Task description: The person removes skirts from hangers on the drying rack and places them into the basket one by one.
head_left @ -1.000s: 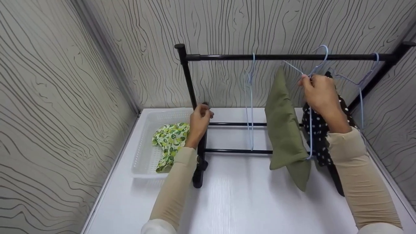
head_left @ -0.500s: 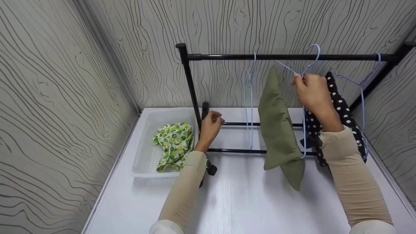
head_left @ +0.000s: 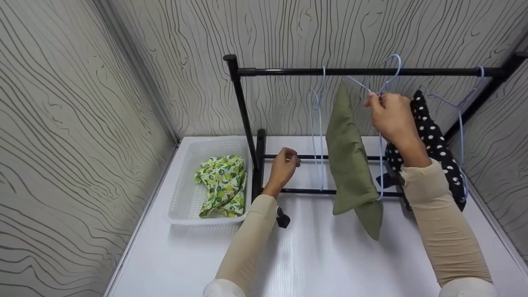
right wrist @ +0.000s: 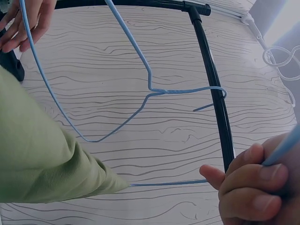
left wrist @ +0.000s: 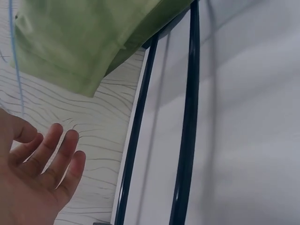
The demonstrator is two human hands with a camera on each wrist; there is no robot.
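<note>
My right hand (head_left: 394,117) grips a light-blue wire hanger (head_left: 358,83) just below its hook, which sits over the black top bar (head_left: 280,72). An olive-green garment (head_left: 348,165) hangs folded from that hanger; its exact kind is unclear. My left hand (head_left: 284,167) holds nothing and hovers by the rack's left side, its fingers loosely bent in the left wrist view. Nearest to it is a bare blue hanger (head_left: 320,123) on the same bar. Behind my right forearm, a black polka-dot garment (head_left: 433,144) is partly hidden near another blue hanger (head_left: 460,136).
A white perforated basket (head_left: 175,198) stands left of the rack, holding a green-and-yellow patterned garment (head_left: 227,181). The rack's left post (head_left: 243,111) rises between basket and hangers. Two low bars (head_left: 307,191) cross the white table. Wood-grain panels (head_left: 198,82) close off the back and sides.
My right hand has slid the hanger with the green garment leftward along the bar. The left hand has moved right, away from the basket and past the left post, and slightly lower.
</note>
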